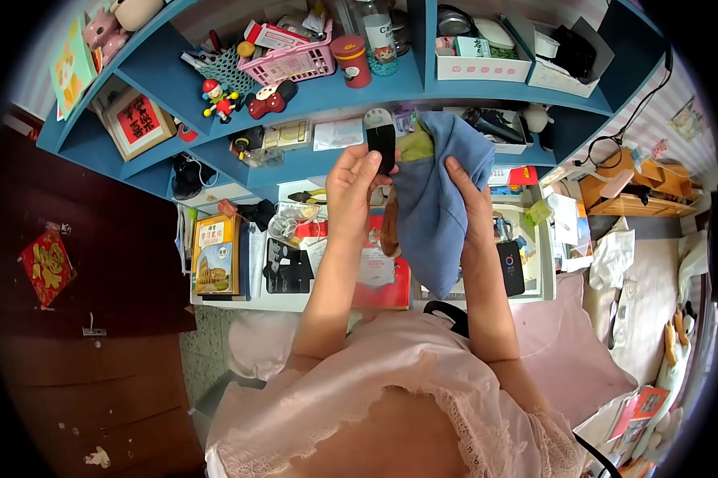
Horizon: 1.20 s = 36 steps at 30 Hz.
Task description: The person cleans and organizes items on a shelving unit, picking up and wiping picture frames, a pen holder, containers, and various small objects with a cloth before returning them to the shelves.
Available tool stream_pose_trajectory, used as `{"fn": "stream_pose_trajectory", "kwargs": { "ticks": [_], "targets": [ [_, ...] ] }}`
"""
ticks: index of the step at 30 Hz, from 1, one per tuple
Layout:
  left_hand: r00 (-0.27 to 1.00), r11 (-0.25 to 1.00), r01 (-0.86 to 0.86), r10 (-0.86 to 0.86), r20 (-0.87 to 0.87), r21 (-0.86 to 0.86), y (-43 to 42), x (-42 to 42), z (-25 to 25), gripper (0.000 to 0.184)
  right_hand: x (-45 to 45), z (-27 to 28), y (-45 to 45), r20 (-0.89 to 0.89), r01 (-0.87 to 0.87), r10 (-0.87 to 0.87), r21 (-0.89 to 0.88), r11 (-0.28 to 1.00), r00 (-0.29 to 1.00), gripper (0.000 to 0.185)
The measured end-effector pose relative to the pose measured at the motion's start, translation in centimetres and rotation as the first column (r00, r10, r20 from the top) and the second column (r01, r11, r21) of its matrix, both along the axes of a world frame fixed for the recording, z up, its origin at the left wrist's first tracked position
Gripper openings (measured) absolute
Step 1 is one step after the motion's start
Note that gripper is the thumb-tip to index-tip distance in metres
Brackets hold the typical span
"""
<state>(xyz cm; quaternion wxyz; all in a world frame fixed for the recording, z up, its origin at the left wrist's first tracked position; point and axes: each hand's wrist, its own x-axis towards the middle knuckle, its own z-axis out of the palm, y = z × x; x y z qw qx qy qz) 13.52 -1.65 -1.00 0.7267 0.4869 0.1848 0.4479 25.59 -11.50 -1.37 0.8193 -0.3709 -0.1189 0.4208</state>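
My left hand [353, 185] pinches a small black item [380, 148] with a pale rounded top, held upright in front of the shelf. My right hand [469, 203] grips a blue cloth item [432, 215] from its right side, with the thumb lying on the fabric. The cloth hangs down over the desk, and a yellow-green part [414, 146] shows at its upper left. Something brown [390, 229] hangs beside the cloth's left edge. The black item and the cloth are close together between my hands.
A blue shelf [311, 100] spans the back, with a pink basket [295, 65], a red cup [351, 60] and white boxes [483, 67]. On the desk are a yellow book [216, 253], cables, a red folder [381, 295] and a black phone [511, 268].
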Motion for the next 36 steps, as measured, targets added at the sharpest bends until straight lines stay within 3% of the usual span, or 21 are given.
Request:
{"fn": "stream_pose_trajectory", "kwargs": {
  "ticks": [3,6,10,12,16,19,21,22,24,26,28,30,31,33,34,36],
  "targets": [
    [1.0,1.0,-0.016,0.016,-0.017,-0.006,0.6,-0.6,-0.3,0.023,-0.2,0.1,0.3,-0.015,-0.015,0.015,-0.025,1.0,1.0,0.046],
    [0.956,0.966,-0.256,0.247,-0.157,-0.036,2.2,-1.9,-2.1,0.022,-0.1,-0.4,0.7,0.0,0.004,-0.004,-0.035,0.999,1.0,0.048],
    [0.823,0.807,-0.54,0.446,-0.351,-0.24,6.3,-6.1,-8.2,0.023,1.1,-1.9,1.1,-0.01,0.046,-0.046,-0.001,0.999,0.999,0.047],
    [0.815,0.731,-0.576,0.484,-0.318,-0.366,9.0,-9.4,-12.8,0.028,1.5,-2.7,1.2,-0.029,0.055,-0.056,-0.022,0.998,0.998,0.047],
    [0.685,0.546,-0.725,0.636,-0.355,-0.421,12.1,-14.3,-17.9,0.03,1.5,-3.5,1.4,-0.139,0.055,-0.062,-0.049,0.997,0.988,0.047],
    [0.717,0.575,-0.694,0.609,-0.34,-0.433,12.6,-15.4,-18.7,0.032,1.5,-4.4,1.4,-0.138,0.061,-0.064,-0.028,0.998,0.988,0.047],
    [0.504,0.45,-0.862,0.712,-0.488,-0.233,12.6,-13.3,-18.8,0.034,1.8,-5.2,1.4,-0.206,0.031,-0.034,-0.017,0.999,0.978,0.047],
    [0.578,0.536,-0.811,0.678,-0.454,-0.233,12.3,-12.4,-18.4,0.04,1.7,-5.1,1.3,-0.206,0.032,-0.036,-0.021,0.999,0.978,0.047],
    [0.532,0.6,-0.8,0.716,-0.452,0.008,12.5,-9.6,-19.5,0.04,1.6,-4.9,1.2,-0.176,0.081,-0.083,-0.019,0.997,0.981,0.047],
    [0.594,0.738,-0.596,0.671,-0.444,0.317,13.6,-6.8,-20.4,0.039,1.9,-5.1,0.9,-0.19,0.09,-0.091,-0.012,0.996,0.978,0.047],
    [0.525,0.706,-0.279,0.68,-0.512,0.651,14.2,-3.3,-18.1,0.038,2.3,-5.2,0.3,-0.203,0.097,-0.097,-0.008,0.995,0.974,0.047],
    [0.517,0.541,-0.04,0.73,-0.446,0.84,16.6,-0.3,-18.8,0.058,2.6,-5.0,-0.3,-0.186,0.124,-0.128,-0.032,0.992,0.974,0.047],
    [0.517,0.542,-0.045,0.731,-0.444,0.839,16.8,0.7,-18.2,0.058,2.6,-4.9,-0.5,-0.159,0.137,-0.138,-0.017,0.99,0.978,0.046],
    [0.274,0.657,0.236,0.662,-0.697,0.717,16.8,2.3,-16.9,0.084,2.5,-4.2,-1.1,-0.174,0.125,-0.122,0.01,0.992,0.977,0.046],
    [0.275,0.655,0.234,0.664,-0.696,0.718,16.5,2.7,-16.2,0.084,2.4,-3.9,-1.4,-0.194,0.117,-0.108,0.037,0.992,0.975,0.046],
    [0.084,0.658,0.503,0.607,-0.79,0.56,15.0,2.8,-15.1,0.1,2.7,-3.6,-1.7,-0.191,0.139,-0.133,0.017,0.99,0.973,0.047]
  ]
}}
